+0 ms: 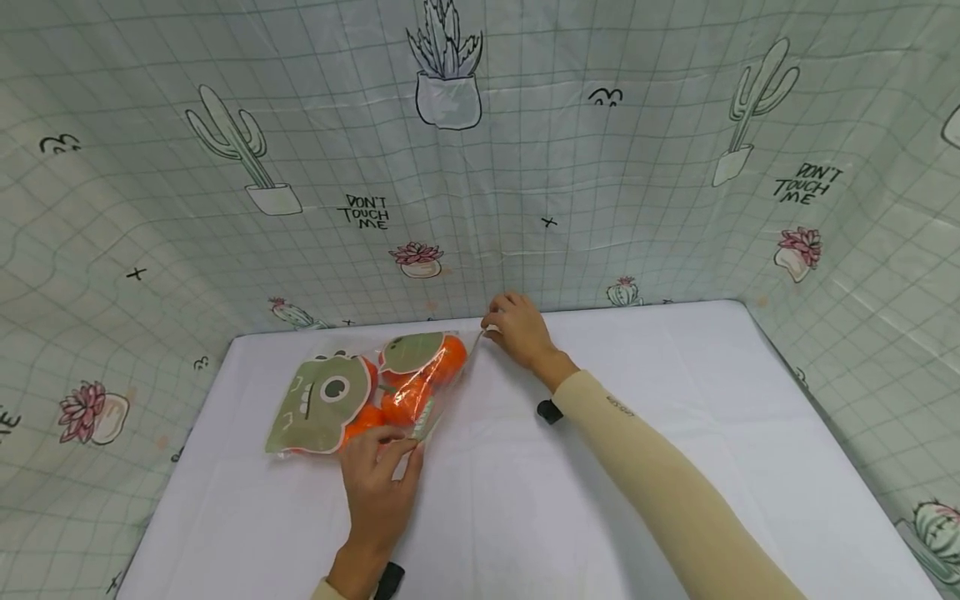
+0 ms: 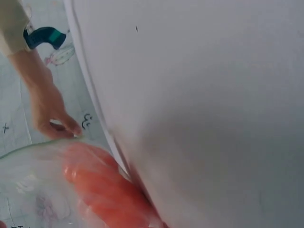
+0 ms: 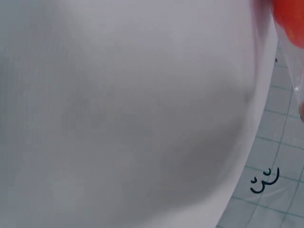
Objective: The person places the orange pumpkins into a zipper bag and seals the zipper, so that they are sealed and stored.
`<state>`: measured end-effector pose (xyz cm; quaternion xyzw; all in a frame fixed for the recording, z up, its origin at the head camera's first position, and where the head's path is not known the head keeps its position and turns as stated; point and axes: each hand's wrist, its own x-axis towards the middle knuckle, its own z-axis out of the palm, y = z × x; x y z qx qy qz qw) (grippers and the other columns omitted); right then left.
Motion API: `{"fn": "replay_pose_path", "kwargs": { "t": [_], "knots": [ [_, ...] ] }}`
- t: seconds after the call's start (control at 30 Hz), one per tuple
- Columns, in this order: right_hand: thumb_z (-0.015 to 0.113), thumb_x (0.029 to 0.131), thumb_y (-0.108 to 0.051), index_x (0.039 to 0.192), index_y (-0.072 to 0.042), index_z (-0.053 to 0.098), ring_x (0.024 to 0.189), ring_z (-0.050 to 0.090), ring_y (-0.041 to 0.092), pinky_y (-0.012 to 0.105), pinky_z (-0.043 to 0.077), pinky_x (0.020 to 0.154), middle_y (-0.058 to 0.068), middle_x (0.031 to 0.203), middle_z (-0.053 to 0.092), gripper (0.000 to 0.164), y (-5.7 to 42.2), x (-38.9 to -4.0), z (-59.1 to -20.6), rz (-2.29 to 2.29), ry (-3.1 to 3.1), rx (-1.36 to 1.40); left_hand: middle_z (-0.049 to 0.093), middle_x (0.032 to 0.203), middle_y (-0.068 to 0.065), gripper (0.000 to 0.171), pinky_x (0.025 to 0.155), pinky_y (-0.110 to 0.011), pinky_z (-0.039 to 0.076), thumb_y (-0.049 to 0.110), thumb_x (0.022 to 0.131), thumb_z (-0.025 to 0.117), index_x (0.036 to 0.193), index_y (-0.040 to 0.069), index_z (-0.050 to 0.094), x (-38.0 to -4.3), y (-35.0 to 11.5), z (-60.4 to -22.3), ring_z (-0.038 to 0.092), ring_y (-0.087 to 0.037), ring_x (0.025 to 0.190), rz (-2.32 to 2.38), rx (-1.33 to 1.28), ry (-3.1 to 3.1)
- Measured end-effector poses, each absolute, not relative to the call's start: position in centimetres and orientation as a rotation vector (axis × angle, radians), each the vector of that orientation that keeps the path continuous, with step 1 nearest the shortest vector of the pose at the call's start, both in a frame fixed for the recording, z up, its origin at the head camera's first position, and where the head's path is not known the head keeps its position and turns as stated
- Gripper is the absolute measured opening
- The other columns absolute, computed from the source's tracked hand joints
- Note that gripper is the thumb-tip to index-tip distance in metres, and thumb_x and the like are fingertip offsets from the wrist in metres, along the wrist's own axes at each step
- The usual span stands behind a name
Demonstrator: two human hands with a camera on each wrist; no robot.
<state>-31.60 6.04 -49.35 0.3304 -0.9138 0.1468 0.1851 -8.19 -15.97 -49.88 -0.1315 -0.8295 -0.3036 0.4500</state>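
Note:
A clear plastic bag with a green cartoon face printed on it lies on the left half of the table. Several round, glossy orange-red fruits fill it. My left hand pinches the near end of the bag's right edge between thumb and fingers. At the far end of that edge, my right hand pinches the corner, stretching the edge into a line between both hands. The left wrist view shows the right hand at the green-tinted edge, the fruits below it. Only a sliver of bag shows in the right wrist view.
White cloth covers the table. A grid-patterned curtain with cactus drawings hangs behind it and along both sides. Dark wrist straps sit at both wrists.

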Motion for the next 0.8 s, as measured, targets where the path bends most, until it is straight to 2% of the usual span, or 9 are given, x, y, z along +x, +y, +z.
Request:
{"fn": "replay_pose_path", "kwargs": {
  "t": [0.07,0.13,0.2,0.27,0.33,0.47,0.6,0.8],
  "knots": [
    [0.083,0.092,-0.019,0.101,-0.014,0.084,0.108,0.059,0.028,0.04,0.049,0.1,0.007,0.11,0.069,0.01,6.0,-31.6,-49.6,0.426,-2.601,0.881,0.066,0.101,-0.012,0.048,0.084,-0.04,0.038,0.043,0.108,0.059,0.084,0.005,0.075,-8.3,-15.6,-50.0,0.058,-0.03,0.092,-0.747,-0.354,-2.079],
    [0.083,0.092,-0.018,0.102,-0.014,0.084,0.108,0.059,0.028,0.04,0.049,0.099,0.007,0.107,0.069,0.01,6.0,-31.6,-49.9,0.444,-2.619,0.844,0.067,0.101,-0.011,0.038,0.084,-0.041,0.04,0.036,0.105,0.066,0.085,0.006,0.076,-8.3,-15.1,-50.1,0.058,-0.029,0.092,-0.751,-0.383,-2.113],
    [0.082,0.092,-0.017,0.103,-0.013,0.084,0.107,0.059,0.028,0.04,0.049,0.098,0.008,0.106,0.068,0.011,6.1,-31.5,-50.2,0.467,-2.633,0.823,0.066,0.101,-0.009,0.023,0.084,-0.042,0.041,0.026,0.097,0.078,0.085,0.007,0.076,-8.3,-14.6,-50.1,0.059,-0.028,0.093,-0.749,-0.398,-2.164],
    [0.082,0.093,-0.016,0.105,-0.013,0.083,0.107,0.059,0.028,0.041,0.049,0.097,0.008,0.105,0.067,0.012,6.2,-31.4,-50.5,0.492,-2.652,0.811,0.066,0.101,-0.008,0.013,0.083,-0.043,0.042,0.015,0.085,0.088,0.085,0.008,0.076,-8.4,-14.2,-50.1,0.059,-0.027,0.094,-0.743,-0.412,-2.214],
    [0.081,0.094,-0.015,0.108,-0.011,0.083,0.107,0.059,0.029,0.041,0.05,0.097,0.009,0.106,0.067,0.015,6.3,-31.3,-50.7,0.504,-2.675,0.806,0.066,0.101,-0.007,0.021,0.082,-0.042,0.043,0.009,0.073,0.094,0.085,0.009,0.077,-8.4,-13.8,-50.0,0.058,-0.025,0.094,-0.726,-0.413,-2.272],
    [0.078,0.096,-0.013,0.121,-0.01,0.08,0.11,0.061,0.031,0.042,0.052,0.098,0.011,0.111,0.068,0.025,6.6,-30.6,-51.0,0.476,-2.754,0.794,0.066,0.101,-0.003,0.026,0.082,-0.041,0.047,0.013,0.071,0.098,0.088,0.013,0.079,-8.3,-13.6,-49.9,0.058,-0.023,0.094,-0.713,-0.441,-2.372],
    [0.075,0.098,-0.013,0.135,-0.009,0.072,0.114,0.062,0.034,0.046,0.053,0.097,0.013,0.12,0.068,0.038,6.9,-29.4,-51.4,0.473,-2.817,0.776,0.066,0.103,0.0,0.03,0.088,-0.043,0.051,0.018,0.072,0.099,0.095,0.016,0.08,-7.8,-14.1,-49.9,0.06,-0.021,0.099,-0.738,-0.477,-2.468],
    [0.075,0.098,-0.016,0.14,-0.006,0.068,0.116,0.064,0.037,0.051,0.053,0.099,0.016,0.123,0.068,0.043,7.6,-27.3,-51.6,0.606,-2.813,0.752,0.067,0.107,0.0,0.032,0.088,-0.044,0.052,0.017,0.074,0.097,0.101,0.015,0.079,-7.2,-15.9,-49.8,0.063,-0.021,0.104,-0.738,-0.487,-2.484]
  ]
}}
